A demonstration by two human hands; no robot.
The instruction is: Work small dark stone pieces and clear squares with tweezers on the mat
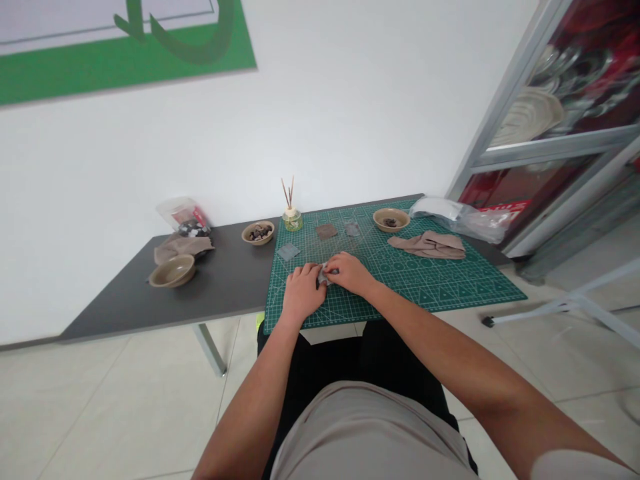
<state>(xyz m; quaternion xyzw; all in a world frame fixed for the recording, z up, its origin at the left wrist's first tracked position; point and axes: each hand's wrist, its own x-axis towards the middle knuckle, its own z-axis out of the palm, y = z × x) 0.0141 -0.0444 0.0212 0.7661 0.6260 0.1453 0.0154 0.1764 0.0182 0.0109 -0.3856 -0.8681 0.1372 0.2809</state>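
Observation:
Near the front of the green cutting mat (410,287), my left hand (303,291) and my right hand (351,273) meet over a small pale, crumpled piece that looks like thin cloth (323,274). Fingertips of both hands pinch it, and they hide much of it. Whether anything is inside it I cannot tell. Just beyond lie a brown square piece (327,231), a grey square piece (352,229) and a pale translucent square (289,252), all flat on the mat.
A bowl of dark pieces (258,233) sits by a reed diffuser (293,219). Another bowl (391,220), a brown cloth (430,245) and a plastic bag (460,217) are at right. At left are a bowl (173,272), a cloth (183,248) and a bag (186,217).

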